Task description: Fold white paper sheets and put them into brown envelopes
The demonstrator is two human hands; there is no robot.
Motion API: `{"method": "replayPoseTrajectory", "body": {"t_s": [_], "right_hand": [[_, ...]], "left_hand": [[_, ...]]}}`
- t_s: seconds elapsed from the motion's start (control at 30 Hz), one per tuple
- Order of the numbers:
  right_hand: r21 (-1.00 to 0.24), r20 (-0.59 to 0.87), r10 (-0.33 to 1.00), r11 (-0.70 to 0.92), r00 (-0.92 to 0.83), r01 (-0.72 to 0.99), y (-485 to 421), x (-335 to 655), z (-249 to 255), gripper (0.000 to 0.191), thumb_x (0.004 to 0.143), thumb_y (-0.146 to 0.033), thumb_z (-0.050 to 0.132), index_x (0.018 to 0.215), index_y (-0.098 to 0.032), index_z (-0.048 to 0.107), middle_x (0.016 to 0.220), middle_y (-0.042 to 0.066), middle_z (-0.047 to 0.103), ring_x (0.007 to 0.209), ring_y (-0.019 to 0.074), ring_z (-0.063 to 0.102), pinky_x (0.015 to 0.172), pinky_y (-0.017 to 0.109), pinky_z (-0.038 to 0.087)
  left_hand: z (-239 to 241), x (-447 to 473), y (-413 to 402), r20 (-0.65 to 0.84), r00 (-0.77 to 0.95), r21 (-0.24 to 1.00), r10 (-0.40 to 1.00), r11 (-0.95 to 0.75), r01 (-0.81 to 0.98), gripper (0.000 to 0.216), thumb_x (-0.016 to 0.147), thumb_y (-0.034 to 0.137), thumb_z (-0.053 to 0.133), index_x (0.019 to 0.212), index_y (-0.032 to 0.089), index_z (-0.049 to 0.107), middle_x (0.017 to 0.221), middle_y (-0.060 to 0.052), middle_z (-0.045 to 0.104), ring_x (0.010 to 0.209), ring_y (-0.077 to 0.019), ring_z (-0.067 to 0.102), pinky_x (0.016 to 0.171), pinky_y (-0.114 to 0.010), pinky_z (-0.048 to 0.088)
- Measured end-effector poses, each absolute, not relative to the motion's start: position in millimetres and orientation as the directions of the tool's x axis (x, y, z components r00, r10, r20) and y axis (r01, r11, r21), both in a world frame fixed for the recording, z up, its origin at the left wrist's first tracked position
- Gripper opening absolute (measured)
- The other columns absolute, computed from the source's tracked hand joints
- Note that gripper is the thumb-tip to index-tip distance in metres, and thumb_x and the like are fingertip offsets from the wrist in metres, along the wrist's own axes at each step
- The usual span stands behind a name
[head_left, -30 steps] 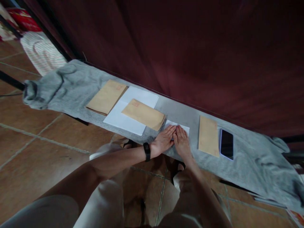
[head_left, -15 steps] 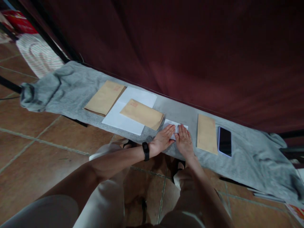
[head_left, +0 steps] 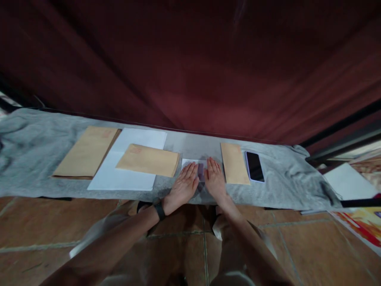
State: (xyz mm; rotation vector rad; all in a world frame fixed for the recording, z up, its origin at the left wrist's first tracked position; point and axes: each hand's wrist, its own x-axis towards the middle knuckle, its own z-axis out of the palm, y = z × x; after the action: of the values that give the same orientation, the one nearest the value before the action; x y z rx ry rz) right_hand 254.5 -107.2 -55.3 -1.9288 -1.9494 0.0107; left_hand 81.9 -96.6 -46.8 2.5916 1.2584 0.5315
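Observation:
A small folded sheet of white paper lies on the grey cloth, mostly covered by my hands. My left hand, with a dark band on the wrist, rests flat on its left part, fingers stretched out. Flat on the right part is my right hand, its fingers also straight. A shaded strip of the paper shows between them. Just left of my left hand, a brown envelope overlaps larger white sheets. Another brown envelope lies to the right of my right hand.
A stack of brown envelopes lies at the left, beside the white sheets. A phone lies at the right. Grey cloth covers the narrow bench, with a dark red curtain behind it and tiled floor below.
The view has turned, so the bench looks more level. My hands have moved slightly apart on the folded paper, leaving a wider strip of it visible. The envelopes and phone stay in place.

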Motion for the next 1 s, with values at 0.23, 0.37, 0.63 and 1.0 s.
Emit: {"method": "replayPoseTrajectory", "body": {"t_s": [0.23,0.37,0.63,1.0], "right_hand": [[-0.158,0.121,0.973,0.213,-0.196,0.964,-111.7,233.9,-57.9,0.061,0.098,-0.020,0.044,0.157,-0.007,0.033,0.162,0.018,0.033,0.153,0.0265,0.028,0.125,0.046,0.023],[-0.191,0.150,0.981,0.152,-0.124,0.970,-113.5,235.9,-57.6,0.060,0.101,-0.024,0.044,0.157,-0.008,0.032,0.164,0.016,0.031,0.153,0.0266,0.027,0.125,0.046,0.025],[-0.355,0.210,0.964,-0.081,0.164,0.931,-111.4,256.8,-47.5,0.055,0.100,-0.028,0.044,0.151,-0.008,0.043,0.150,0.021,0.051,0.136,0.0319,0.050,0.112,0.049,0.040],[-0.699,0.005,0.926,-0.266,0.377,0.664,-87.7,270.8,-45.3,0.030,0.084,-0.023,0.061,0.113,-0.018,0.067,0.097,0.010,0.074,0.089,0.0248,0.069,0.083,0.035,0.054]], "left_hand": [[-48.3,114.4,-85.1,0.156,0.543,0.447,0.825,-0.550,0.706,0.061,0.106,0.039,0.018,0.158,0.009,0.027,0.164,-0.016,0.032,0.155,-0.0218,0.022,0.125,-0.044,0.027],[-59.4,107.2,-80.0,0.213,0.539,0.352,0.815,-0.578,0.736,0.063,0.105,0.042,0.024,0.156,0.006,0.030,0.160,-0.020,0.038,0.153,-0.0252,0.028,0.124,-0.048,0.029],[-67.2,85.8,-88.4,0.280,0.526,0.175,0.803,-0.581,0.795,0.061,0.101,0.034,0.034,0.152,0.002,0.038,0.158,-0.022,0.039,0.150,-0.0294,0.033,0.122,-0.049,0.032],[-63.9,82.6,-88.0,0.251,0.506,0.240,0.825,-0.560,0.793,0.060,0.101,0.030,0.038,0.157,0.010,0.031,0.161,-0.022,0.035,0.152,-0.0322,0.030,0.120,-0.060,0.027]]}}
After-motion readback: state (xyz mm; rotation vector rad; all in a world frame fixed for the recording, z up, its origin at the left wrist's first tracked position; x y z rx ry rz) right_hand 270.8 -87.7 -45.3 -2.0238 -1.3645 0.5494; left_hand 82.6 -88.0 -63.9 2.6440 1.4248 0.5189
